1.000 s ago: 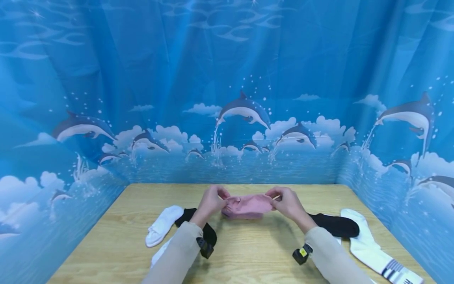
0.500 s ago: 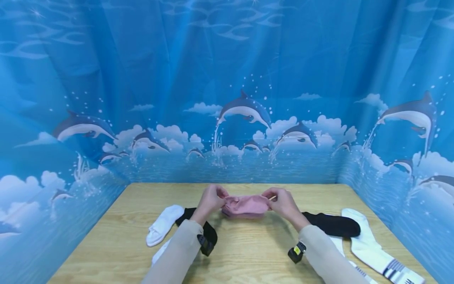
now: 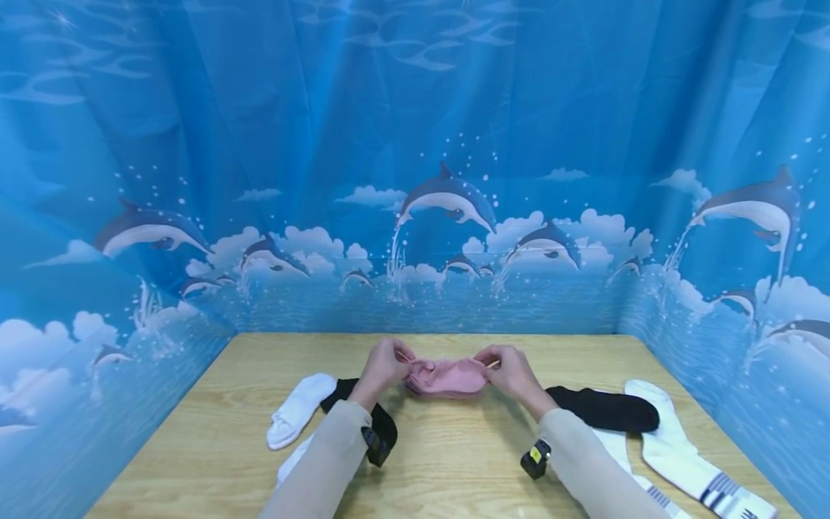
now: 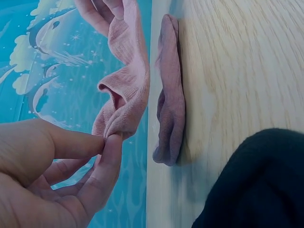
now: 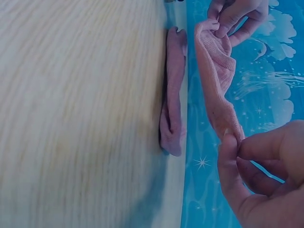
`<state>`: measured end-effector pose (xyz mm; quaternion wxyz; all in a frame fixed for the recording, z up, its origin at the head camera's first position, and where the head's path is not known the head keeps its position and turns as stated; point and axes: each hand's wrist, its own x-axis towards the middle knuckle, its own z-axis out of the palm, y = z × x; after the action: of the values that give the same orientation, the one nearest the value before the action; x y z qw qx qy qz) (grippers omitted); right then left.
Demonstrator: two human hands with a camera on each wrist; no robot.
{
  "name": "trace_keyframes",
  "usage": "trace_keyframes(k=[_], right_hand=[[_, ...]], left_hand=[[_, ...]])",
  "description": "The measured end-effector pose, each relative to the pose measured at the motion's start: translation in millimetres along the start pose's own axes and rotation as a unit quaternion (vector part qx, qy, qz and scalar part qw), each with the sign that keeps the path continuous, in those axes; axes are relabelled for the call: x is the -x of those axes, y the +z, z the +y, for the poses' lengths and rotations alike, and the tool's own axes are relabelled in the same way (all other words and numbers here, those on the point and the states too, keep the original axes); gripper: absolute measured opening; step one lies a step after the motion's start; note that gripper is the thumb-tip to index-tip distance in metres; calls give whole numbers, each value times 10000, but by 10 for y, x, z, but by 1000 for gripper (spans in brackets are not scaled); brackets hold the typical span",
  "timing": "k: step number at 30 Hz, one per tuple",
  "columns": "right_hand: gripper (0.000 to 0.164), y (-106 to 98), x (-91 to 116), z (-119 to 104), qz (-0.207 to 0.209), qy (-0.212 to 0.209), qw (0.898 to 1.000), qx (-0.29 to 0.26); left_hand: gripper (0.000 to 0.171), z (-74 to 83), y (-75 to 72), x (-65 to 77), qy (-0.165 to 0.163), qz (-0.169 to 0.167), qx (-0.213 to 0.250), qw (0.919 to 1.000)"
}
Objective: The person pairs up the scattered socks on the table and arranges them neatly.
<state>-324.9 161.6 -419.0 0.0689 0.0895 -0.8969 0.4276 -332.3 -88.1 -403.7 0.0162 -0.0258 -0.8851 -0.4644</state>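
Observation:
A pink sock [image 3: 447, 376] is stretched between both hands above the middle of the table. My left hand [image 3: 385, 366] pinches one end between thumb and forefinger; the left wrist view shows the sock's opening [image 4: 116, 95] folded near those fingers. At the other end, my right hand [image 3: 509, 371] pinches the fabric with thumb and forefinger, as the right wrist view also shows. Beneath the held sock, a second, darker pink sock [image 4: 170, 95] lies on the table, apart from it.
On the left of the wooden table [image 3: 447, 461] lie a white sock [image 3: 301, 411] and a black sock [image 3: 385, 432], partly behind the left arm. To the right are another black sock [image 3: 606, 409] and white striped socks [image 3: 674, 447]. A dolphin-print curtain [image 3: 415, 144] surrounds the table.
My right hand has moved slightly left, toward the left hand, and the held pink sock sags and bunches more. The left hand has barely moved.

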Motion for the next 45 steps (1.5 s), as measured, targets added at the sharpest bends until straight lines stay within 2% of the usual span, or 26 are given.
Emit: trace_keyframes(k=[14,29,39,45], right_hand=[[21,82,-42,86,122,-22,9999,88],[19,145,-92,115,273,-188,9993,166],[22,164,-90,173,118,-253,9979,579],[25,147,-91,179,-114,-253,9972,687]], left_hand=[[20,-31,42,-25,19,-21,-9,10000],[24,-54,78,-34,-294,54,-89,9995],[22,-79,116,-48,-584,-95,-335,9977],[15,-54,110,-41,-614,-180,-580,9963]])
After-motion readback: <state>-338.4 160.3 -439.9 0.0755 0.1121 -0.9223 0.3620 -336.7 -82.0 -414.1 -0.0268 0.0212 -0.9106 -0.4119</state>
